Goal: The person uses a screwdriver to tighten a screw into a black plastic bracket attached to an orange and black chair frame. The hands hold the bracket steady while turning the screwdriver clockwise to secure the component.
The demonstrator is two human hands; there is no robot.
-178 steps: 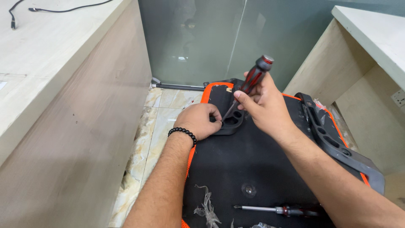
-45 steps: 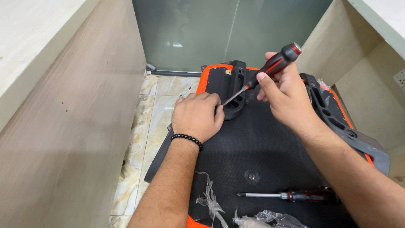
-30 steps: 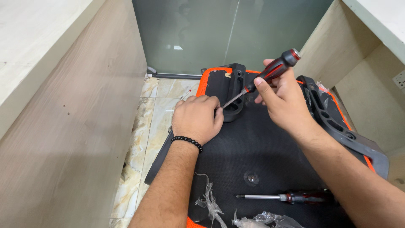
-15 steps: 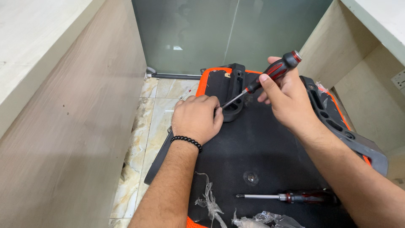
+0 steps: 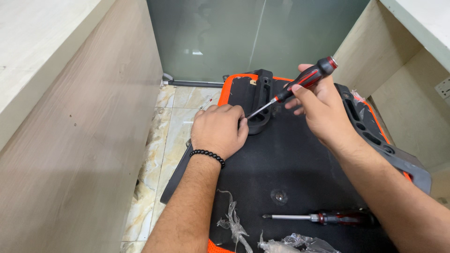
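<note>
While in right hand (image 5: 323, 112) — screwdriver (image 5: 300, 84) aslant

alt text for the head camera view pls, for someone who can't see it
A person's right hand angles a red-and-black screwdriver at a black plastic bracket on a black, orange-edged panel, while the left hand steadies the spot. A second screwdriver and clear plastic scraps lie nearer the camera.

Two screwdrivers: one held (image 5: 304, 80), one lying (image 5: 323, 217). Two hands: left (image 5: 218, 130), right (image 5: 321, 110). One bead bracelet (image 5: 207, 155).
</note>
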